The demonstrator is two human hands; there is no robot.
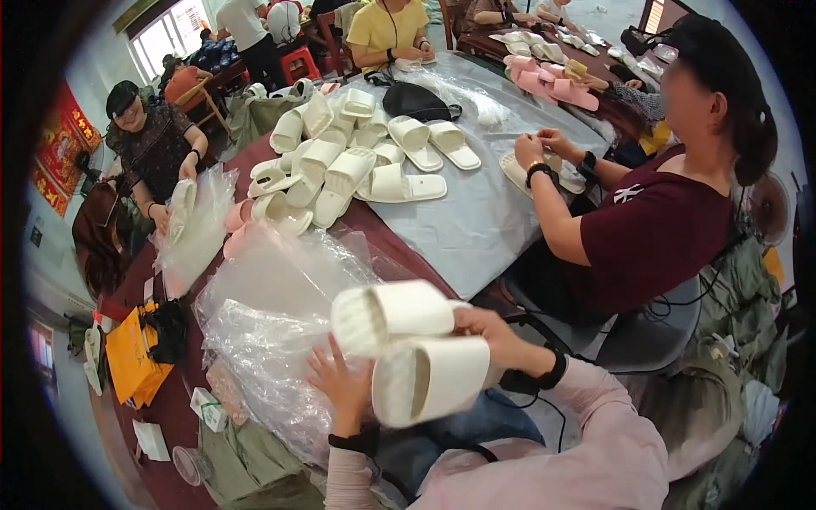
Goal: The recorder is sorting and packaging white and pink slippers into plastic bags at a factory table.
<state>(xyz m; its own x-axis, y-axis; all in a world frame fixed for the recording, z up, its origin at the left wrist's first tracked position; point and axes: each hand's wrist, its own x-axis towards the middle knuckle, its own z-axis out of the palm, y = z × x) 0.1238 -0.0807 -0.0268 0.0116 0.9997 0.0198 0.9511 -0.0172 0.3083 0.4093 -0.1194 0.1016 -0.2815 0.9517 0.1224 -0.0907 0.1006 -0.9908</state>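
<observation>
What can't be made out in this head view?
Head view:
Right hand: some fingertips hidden by the held white slippers.
Slippers' undersides: turned away from the camera.
Left hand: contact with the nearer slipper unclear; they overlap.
Person in yellow: head cut off by the top edge.

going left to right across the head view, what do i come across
Red wall poster → orange bag → small white-and-green packet → left hand, fingers spread → white slippers → right hand holding them → person in dark red shirt
</observation>
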